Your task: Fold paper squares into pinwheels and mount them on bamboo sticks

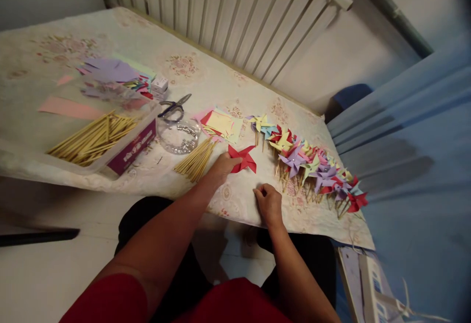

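Note:
My left hand [222, 166] pinches a red paper pinwheel [246, 158] just above the tablecloth, thumb on its face. Below and to the right, my right hand [270, 203] rests near the table's front edge, its thumb and forefinger pressed together. Whatever may be between those fingertips is too small to make out. A fan of thin wooden sticks [196, 159] lies left of my left hand. Behind it is a stack of coloured paper squares [221, 122]. Finished-looking pinwheels on sticks [294, 159], in several colours, lie in a long row to the right.
A clear plastic bin [147, 117] full of wooden sticks stands at the left, with paper pieces [110, 69] behind it. Dark-handled scissors [174, 108] lie beside a round clear dish [179, 136] of small shiny pieces. A radiator [221, 14] and blue curtain [405, 141] border the table.

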`<state>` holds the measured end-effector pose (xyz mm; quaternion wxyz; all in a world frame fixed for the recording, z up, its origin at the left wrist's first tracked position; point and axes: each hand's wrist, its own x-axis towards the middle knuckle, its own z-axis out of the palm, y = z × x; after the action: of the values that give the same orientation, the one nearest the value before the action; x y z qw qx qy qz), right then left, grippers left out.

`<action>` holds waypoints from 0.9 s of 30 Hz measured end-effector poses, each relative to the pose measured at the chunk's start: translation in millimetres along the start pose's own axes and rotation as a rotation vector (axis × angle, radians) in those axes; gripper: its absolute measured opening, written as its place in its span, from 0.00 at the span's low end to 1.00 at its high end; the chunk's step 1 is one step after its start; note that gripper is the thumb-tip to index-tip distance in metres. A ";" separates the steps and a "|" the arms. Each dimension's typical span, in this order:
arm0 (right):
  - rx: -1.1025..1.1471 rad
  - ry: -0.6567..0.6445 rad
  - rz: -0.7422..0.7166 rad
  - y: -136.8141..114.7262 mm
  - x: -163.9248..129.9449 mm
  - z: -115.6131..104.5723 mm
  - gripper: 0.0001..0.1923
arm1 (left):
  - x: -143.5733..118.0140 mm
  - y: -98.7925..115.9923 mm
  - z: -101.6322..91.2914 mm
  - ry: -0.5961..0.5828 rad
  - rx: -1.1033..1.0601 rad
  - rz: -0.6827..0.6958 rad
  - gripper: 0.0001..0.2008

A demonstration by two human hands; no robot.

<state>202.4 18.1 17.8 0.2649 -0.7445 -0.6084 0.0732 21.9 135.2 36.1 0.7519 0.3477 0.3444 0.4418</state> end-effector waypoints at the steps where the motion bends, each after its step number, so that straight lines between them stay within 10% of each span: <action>1: -0.023 -0.014 -0.015 -1.1 0.8 -0.4 0.12 | -1.4 1.3 0.4 0.018 0.008 -0.001 0.12; 27: -0.429 -0.301 -0.033 -19.6 6.1 -23.1 0.12 | 0.3 2.5 5.3 0.027 -0.100 -0.014 0.09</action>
<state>196.9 19.2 48.3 0.0087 -0.7543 -0.6547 0.0483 25.3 135.3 40.9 0.7668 0.3012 0.3342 0.4578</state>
